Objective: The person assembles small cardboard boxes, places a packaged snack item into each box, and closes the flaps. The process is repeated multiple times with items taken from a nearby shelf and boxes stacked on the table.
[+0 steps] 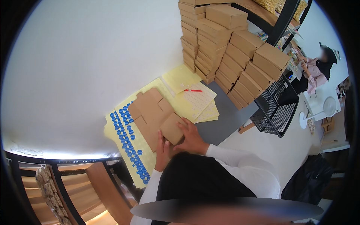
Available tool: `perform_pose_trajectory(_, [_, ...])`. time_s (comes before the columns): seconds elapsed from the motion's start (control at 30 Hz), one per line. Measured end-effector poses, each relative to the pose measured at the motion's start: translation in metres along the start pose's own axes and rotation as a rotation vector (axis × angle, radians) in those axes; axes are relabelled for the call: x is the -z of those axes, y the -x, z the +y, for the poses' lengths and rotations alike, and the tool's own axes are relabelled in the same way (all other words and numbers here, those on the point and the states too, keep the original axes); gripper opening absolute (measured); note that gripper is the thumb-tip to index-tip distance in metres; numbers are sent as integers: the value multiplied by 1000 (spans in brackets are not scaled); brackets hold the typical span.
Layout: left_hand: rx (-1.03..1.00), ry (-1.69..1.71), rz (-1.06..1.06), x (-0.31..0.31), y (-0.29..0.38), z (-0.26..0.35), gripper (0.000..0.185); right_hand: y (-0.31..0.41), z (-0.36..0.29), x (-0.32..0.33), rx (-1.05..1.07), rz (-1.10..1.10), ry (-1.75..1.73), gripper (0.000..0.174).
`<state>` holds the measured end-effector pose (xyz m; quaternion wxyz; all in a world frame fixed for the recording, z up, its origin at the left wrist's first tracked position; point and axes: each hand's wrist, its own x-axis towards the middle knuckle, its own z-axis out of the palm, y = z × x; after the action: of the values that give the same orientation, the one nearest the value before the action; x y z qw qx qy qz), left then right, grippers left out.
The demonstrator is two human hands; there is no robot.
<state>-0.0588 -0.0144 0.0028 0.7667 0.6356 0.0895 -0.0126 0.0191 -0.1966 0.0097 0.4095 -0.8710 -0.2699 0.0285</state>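
Observation:
A partly folded brown cardboard box [153, 112] lies over yellow sheets on the grey table. Its flat, slotted part stretches away from me, and its near part [172, 128] stands up between my hands. My left hand [163, 152] presses along the left edge of that near part with fingers extended. On the other side, my right hand [192, 137] grips the right edge, fingers on top and thumb low at the near corner. Rows of round blue stickers [125, 137] cover the yellow backing sheet to the left of the cardboard.
Stacked cardboard boxes [222, 50] rise at the table's far right. A red pen [193, 90] rests on yellow sheets [197, 104]. A black mesh basket [277, 108] stands beyond the right edge. Another person [316, 70] works at a far table. The white wall borders the left side.

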Motion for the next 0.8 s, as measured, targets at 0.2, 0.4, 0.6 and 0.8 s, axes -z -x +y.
perform_pose_trajectory(0.2, [-24, -195, -73, -13, -12, 3, 71, 4, 19, 8, -64, 153, 41, 95])
perform_pose_trajectory(0.4, [-107, -377, -148, -25, -27, 7, 59, 21, 52, 40, -73, 379, 16, 93])
perform_pose_trajectory(0.6, [-393, -840, -347, -40, -61, 8, 55, 47, 90, 88, -221, 577, 138, 90])
perform_pose_trajectory(0.8, [-352, -1148, -464, -58, -82, -10, 56, 67, 111, 111, -277, 475, 339, 83])
